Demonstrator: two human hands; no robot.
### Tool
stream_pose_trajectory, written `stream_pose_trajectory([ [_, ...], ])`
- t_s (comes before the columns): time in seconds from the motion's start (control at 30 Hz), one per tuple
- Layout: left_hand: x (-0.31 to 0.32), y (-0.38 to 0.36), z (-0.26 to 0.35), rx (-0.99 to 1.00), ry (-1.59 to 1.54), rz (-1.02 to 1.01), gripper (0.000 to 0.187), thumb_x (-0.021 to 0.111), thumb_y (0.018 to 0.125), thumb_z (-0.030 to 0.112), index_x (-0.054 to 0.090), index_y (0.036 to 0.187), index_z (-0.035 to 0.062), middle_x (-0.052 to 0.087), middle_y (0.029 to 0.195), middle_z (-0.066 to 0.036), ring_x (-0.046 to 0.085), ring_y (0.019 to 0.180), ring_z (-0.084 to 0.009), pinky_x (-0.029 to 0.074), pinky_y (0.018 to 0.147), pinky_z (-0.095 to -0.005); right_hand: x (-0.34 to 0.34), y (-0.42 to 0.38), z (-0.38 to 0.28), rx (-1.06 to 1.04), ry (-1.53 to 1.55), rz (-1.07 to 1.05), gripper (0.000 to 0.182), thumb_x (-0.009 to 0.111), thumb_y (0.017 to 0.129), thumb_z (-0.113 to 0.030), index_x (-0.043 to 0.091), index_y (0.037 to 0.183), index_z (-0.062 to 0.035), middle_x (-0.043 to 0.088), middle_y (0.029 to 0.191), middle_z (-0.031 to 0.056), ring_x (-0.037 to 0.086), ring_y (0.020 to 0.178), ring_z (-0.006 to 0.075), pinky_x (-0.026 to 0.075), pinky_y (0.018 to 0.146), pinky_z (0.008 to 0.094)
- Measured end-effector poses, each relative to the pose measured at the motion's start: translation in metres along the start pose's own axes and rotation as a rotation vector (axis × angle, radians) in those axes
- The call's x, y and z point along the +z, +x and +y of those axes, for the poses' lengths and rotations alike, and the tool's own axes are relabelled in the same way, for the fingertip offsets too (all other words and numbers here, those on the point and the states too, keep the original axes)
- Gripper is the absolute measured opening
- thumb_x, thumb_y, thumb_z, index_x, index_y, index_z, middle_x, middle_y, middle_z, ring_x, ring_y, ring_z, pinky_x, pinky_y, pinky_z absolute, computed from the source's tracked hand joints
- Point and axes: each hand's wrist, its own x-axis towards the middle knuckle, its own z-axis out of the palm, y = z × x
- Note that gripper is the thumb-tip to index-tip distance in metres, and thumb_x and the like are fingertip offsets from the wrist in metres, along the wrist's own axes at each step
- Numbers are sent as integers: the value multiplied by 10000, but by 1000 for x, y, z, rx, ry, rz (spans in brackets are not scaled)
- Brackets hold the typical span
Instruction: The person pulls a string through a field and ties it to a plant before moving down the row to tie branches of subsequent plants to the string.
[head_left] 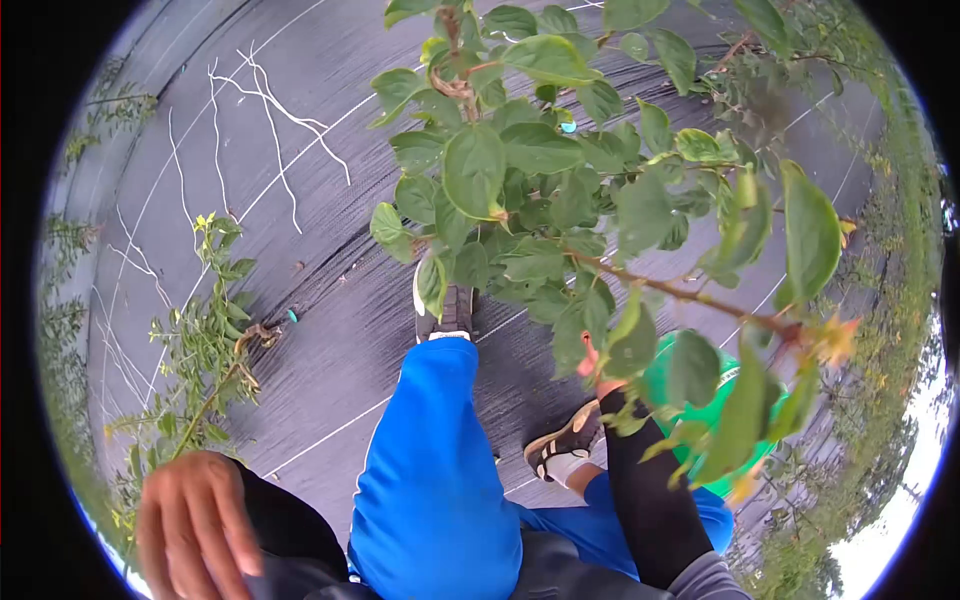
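Observation:
My left hand [195, 525] is at the lower left with its back up and its fingers stretched downward, slightly blurred. Nothing shows in it. Just above it stands a slim leafy plant [215, 330]. On the other side, my right hand [604, 384] is mostly hidden behind the leaves of a branch [690, 292]; a finger shows, but not whether it holds anything. A green bucket [655, 372] is beside that hand, partly covered by foliage. The leafy branches [540, 150] fill the upper middle, close to the camera.
Black woven ground cover [330, 270] with pale lines lies underfoot. Several thin whitish strings [275, 120] are on it at the upper left. My blue-trousered leg [435, 450] and dark shoes [565, 440] are below the branches. More greenery [870, 350] grows along the right.

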Motion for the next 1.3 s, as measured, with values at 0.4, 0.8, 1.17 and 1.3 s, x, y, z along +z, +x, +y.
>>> stream_pose_trajectory([
  [0.4, -278, -197, -250, -514, 189, 1220, 235, 537, 910, 215, 582, 1068, 47, 611, 951, -20, 548, 820, -85, 443, 719, -239, 66, -61, 70, -4, 31, 188, 205, 502, 885, -254, 566, 989, -89, 573, 778, 51, 501, 610, 169, 379, 465, 267],
  [0.8, -280, -97, -248, -816, 677, 1069, 243, 527, 918, 223, 560, 1053, 24, 604, 962, -29, 556, 836, -118, 450, 741, -270, 39, -62, 108, 54, -530, 773, 328, 520, 936, -319, 465, 710, -88, 498, 626, 52, 411, 494, 101, 257, 387, 230],
  [1.17, -187, -280, -119, -1327, 1117, 789, 320, 488, 934, 307, 505, 1125, 50, 560, 1065, -93, 551, 955, -218, 451, 842, -358, 85, -48, 116, -65, -515, 620, 318, 553, 901, -392, 594, 957, -82, 546, 666, -8, 427, 487, 50, 303, 393, 206],
  [1.3, -93, -229, -84, -1076, 686, 1627, 509, 612, 864, 264, 425, 1307, 99, 520, 1212, -161, 515, 1111, -239, 360, 991, -490, 98, -56, 136, -115, -608, 609, 384, 596, 875, -399, 566, 1095, -86, 542, 669, -5, 433, 496, 53, 309, 385, 205],
])
